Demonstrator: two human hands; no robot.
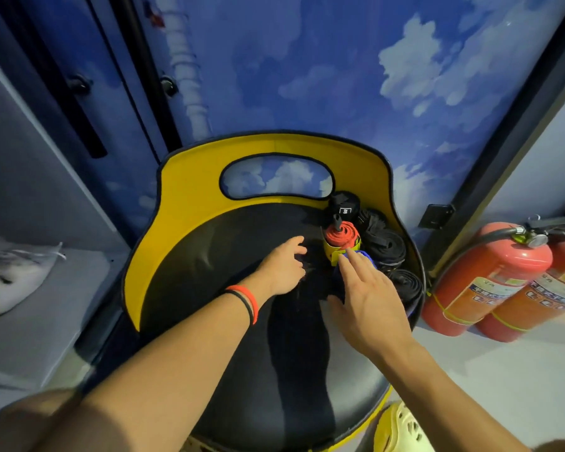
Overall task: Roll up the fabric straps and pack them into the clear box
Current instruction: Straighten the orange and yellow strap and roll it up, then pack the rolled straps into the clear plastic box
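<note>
Head view (wide-angle), looking steeply down, close over chair seat

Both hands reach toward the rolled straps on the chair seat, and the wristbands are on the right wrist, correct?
No: the head view shows the wristbands on the left wrist, behind the left hand; the wrist of the right hand is bare. Both reach toward the rolled straps on the chair seat.
</note>
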